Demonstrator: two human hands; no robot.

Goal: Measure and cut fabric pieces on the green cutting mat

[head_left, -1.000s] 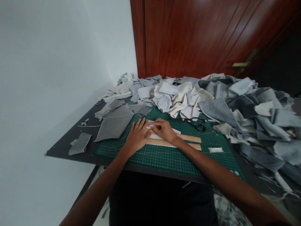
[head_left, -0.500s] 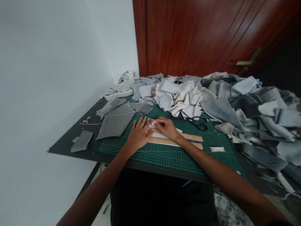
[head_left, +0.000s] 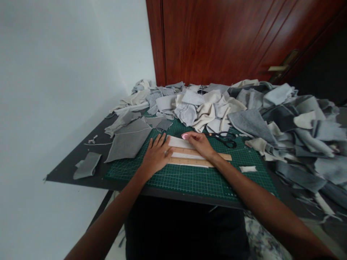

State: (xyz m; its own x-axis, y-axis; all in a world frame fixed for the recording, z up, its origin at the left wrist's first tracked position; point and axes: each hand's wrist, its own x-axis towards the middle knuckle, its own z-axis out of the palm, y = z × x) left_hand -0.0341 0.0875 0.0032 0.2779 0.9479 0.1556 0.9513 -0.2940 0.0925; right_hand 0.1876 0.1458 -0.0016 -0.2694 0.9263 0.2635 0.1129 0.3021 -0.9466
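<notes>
My left hand (head_left: 155,155) lies flat with fingers spread, over the left ends of a white cloth piece (head_left: 177,143) and two wooden rulers. The upper ruler (head_left: 223,156) lies across the cloth; the lower ruler (head_left: 189,161) runs roughly parallel, nearer me, with white cloth showing between them. My right hand (head_left: 201,143) is closed in a pinch on a small pink rounded piece (head_left: 185,136), which looks like tailor's chalk, at the cloth's far edge. Black scissors (head_left: 226,140) rest just beyond and right of that hand.
A green cutting mat (head_left: 173,178) covers much of the dark table (head_left: 78,182). Grey and cream cloth scraps (head_left: 208,112) are heaped along the back and right. A grey cloth piece (head_left: 128,141) lies left, and a small white strip (head_left: 247,169) lies right.
My right hand has moved right and slightly away from my left hand with the pink piece, uncovering more white cloth. My left hand stays flat on the cloth. The view has shifted slightly.
</notes>
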